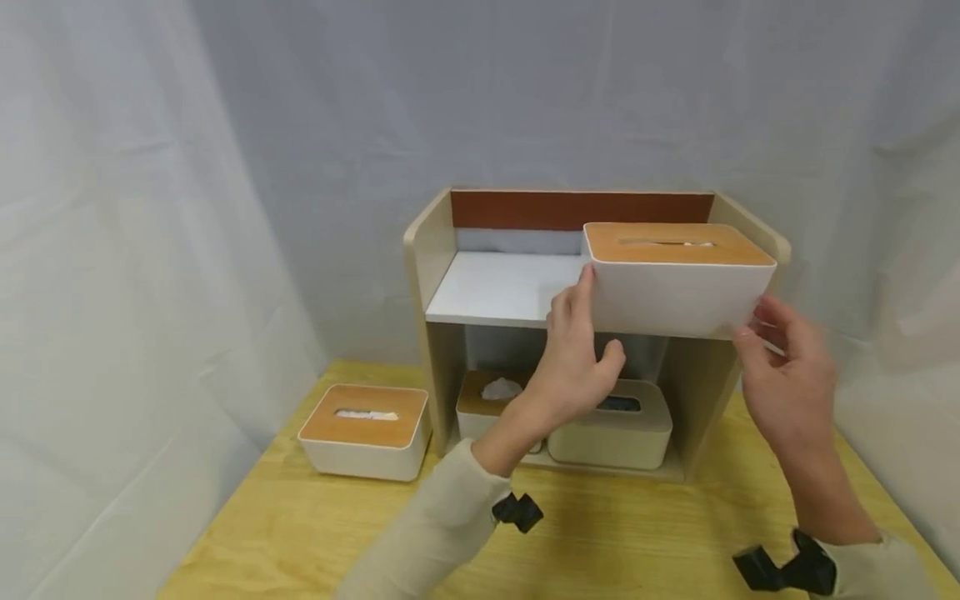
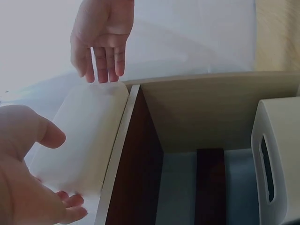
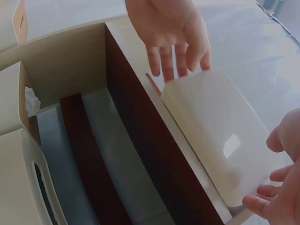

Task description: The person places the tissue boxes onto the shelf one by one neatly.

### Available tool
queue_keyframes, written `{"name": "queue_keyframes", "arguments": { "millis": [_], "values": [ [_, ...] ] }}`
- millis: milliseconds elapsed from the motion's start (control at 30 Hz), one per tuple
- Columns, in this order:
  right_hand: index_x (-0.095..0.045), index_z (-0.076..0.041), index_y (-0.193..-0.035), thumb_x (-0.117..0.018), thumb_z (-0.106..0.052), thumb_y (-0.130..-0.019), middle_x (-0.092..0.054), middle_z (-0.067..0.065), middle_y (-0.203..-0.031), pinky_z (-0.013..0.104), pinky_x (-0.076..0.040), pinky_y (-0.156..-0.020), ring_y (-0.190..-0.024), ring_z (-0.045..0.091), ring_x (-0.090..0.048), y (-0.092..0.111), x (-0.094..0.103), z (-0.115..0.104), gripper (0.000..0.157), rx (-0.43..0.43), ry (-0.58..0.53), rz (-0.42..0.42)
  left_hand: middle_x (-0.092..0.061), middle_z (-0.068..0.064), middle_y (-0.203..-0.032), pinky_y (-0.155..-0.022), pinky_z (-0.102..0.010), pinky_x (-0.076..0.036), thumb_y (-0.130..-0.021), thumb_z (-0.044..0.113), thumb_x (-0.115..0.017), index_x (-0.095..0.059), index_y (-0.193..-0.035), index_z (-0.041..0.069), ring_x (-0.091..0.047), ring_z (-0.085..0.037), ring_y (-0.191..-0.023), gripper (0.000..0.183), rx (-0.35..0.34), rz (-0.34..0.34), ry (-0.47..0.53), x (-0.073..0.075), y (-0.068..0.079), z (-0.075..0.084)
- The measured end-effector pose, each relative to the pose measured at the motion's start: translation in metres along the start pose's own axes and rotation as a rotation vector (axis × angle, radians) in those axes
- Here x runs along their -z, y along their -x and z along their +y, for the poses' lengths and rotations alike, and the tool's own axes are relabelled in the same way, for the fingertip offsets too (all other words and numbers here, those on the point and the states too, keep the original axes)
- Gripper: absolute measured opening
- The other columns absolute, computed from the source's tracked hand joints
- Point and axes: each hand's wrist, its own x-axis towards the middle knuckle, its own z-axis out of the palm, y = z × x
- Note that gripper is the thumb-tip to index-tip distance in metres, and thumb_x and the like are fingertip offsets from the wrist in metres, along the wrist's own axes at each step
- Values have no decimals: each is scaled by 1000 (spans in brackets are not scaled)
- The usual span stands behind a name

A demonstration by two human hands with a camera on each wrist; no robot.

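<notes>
A long white tissue box (image 1: 675,296) with a wood-coloured lid stands at the right end of the upper shelf (image 1: 502,283), its front overlapping the shelf's front edge. My left hand (image 1: 570,358) is at the box's left end, fingertips against that side and thumb held away from it. At the opposite end, my right hand (image 1: 791,392) has its fingertips by the lower right corner. Both wrist views show the white box (image 2: 82,136) between the two hands, with fairly straight fingers at each end. Neither hand's fingers curl round it.
Below, the lower compartment holds a wood-lidded tissue box (image 1: 480,408) with tissue poking out and a cream tissue box (image 1: 615,442). Another wood-lidded tissue box (image 1: 367,433) sits on the wooden table (image 1: 247,533) left of the shelf unit. White curtains (image 1: 150,250) hang around.
</notes>
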Motion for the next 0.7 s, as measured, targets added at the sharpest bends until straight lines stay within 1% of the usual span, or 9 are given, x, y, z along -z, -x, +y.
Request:
{"name": "queue_keyframes", "arguments": {
  "millis": [133, 200, 300, 400, 600, 700],
  "values": [
    [-38, -10, -153, -49, -26, -104, -43, 12, -153, 24, -42, -107, -137, 28, -44, 0, -3, 1, 53, 40, -15, -90, -16, -20, -158, -111, -45, -34, -94, 11, -52, 0, -160, 9, -27, -31, -139, 84, 21, -26, -42, 2, -6, -1],
    [-34, -8, -155, -48, -26, -105, -36, 13, -157, 24, -39, -108, -141, 31, -39, 0, -5, 1, 55, 68, -21, -126, -14, -19, -160, -114, -45, -33, -95, 12, -52, 1, -160, 9, -25, -31, -142, 84, 28, -41, -46, 3, -7, -2],
    [-34, -3, -153, -50, -22, -104, -30, 14, -159, 27, -36, -111, -146, 29, -31, 0, -10, 2, 55, 103, -52, -146, -9, -17, -163, -117, -43, -29, -96, 12, -52, 4, -160, 9, -19, -28, -148, 85, 37, -68, -46, 3, -9, -5],
    [-35, 1, -152, -51, -19, -103, -24, 14, -161, 34, -35, -114, -148, 29, -25, 0, -13, 2, 55, 125, -61, -160, -5, -15, -165, -119, -42, -26, -97, 11, -52, 6, -159, 10, -12, -26, -151, 86, 42, -87, -42, 4, -12, -8],
    [-37, 2, -151, -50, -23, -103, -18, 12, -164, 45, -37, -112, -149, 31, -21, -6, -12, 3, 55, 129, -16, -184, 3, -11, -166, -120, -39, -22, -98, 11, -51, 11, -158, 9, -5, -20, -152, 86, 42, -108, -65, 3, -20, -11],
    [-38, 2, -150, -49, -25, -104, -18, 11, -164, 37, -39, -111, -149, 30, -22, -8, -11, 4, 55, 115, -1, -198, 7, -10, -166, -121, -38, -20, -98, 12, -51, 14, -158, 10, -1, -19, -152, 87, 59, -131, -88, 2, -23, -10]
  ]
}}
